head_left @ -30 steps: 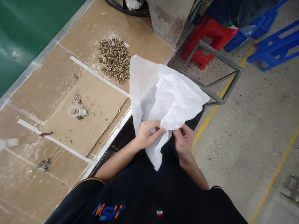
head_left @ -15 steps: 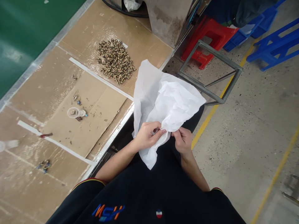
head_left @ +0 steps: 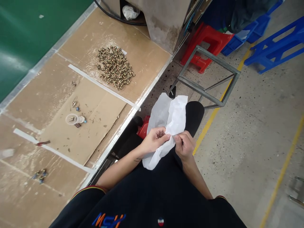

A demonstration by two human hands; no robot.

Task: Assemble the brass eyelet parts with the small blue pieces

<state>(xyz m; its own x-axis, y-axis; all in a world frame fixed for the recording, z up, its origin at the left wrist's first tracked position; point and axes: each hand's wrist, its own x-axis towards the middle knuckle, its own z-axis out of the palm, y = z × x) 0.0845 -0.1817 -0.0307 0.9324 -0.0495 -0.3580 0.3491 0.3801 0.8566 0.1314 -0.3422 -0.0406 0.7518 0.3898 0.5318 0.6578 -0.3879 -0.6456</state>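
Note:
A thin white plastic bag or sheet [head_left: 177,114], crumpled and translucent in places, hangs over my lap. My left hand [head_left: 155,139] pinches its edge between thumb and fingers. Close beside it, my right hand [head_left: 185,144] is closed on the same white material, fingertips together near the left thumb. What exactly lies between the right fingertips is partly hidden. To the left of my hands, the worktable carries a heap of small brass-coloured metal parts [head_left: 115,66].
On the cardboard sheet [head_left: 95,104] lie a clear plastic cup [head_left: 72,119] and small parts. Red-handled pliers [head_left: 43,143] rest on a white strip. To the right stand a metal stool frame [head_left: 209,76], a red stool [head_left: 206,41] and a blue stool [head_left: 280,47].
The white material was spread wide and now is drawn in smaller and narrower, uncovering my knee and the floor behind. Both hands stay close together on its edge.

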